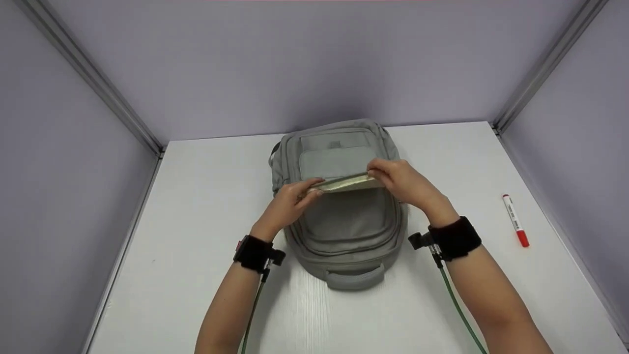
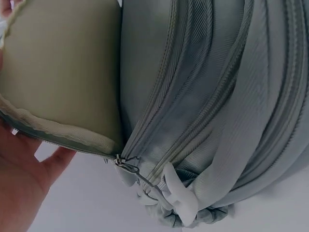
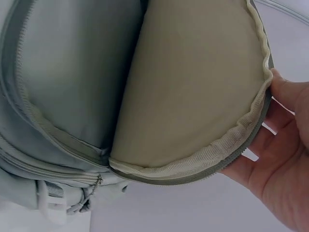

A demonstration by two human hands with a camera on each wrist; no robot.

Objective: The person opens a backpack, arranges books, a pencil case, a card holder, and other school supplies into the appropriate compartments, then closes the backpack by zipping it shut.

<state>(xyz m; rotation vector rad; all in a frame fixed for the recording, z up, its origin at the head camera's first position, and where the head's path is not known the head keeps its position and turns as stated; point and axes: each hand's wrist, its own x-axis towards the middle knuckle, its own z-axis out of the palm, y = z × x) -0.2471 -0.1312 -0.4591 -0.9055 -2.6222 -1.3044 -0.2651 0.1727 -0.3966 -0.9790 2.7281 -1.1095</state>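
Note:
A grey backpack (image 1: 344, 255) lies on the white table, its carry handle (image 1: 356, 278) towards me. Its front pocket flap (image 1: 346, 184) is unzipped and lifted, with the beige lining (image 3: 193, 82) turned into view. At the flap's left edge my left hand (image 1: 289, 202) pinches the rim between thumb and fingers. My right hand (image 1: 404, 183) grips the same rim further right, fingers behind it in the right wrist view. A zipper pull (image 2: 128, 166) hangs at the flap's corner in the left wrist view. The pocket's depth is partly hidden by the flap.
A white marker with a red cap (image 1: 514, 220) lies on the table (image 1: 196, 221) to the right. Grey panels (image 1: 245, 64) enclose the back and both sides. Each wrist wears a black band, with green cables running towards me.

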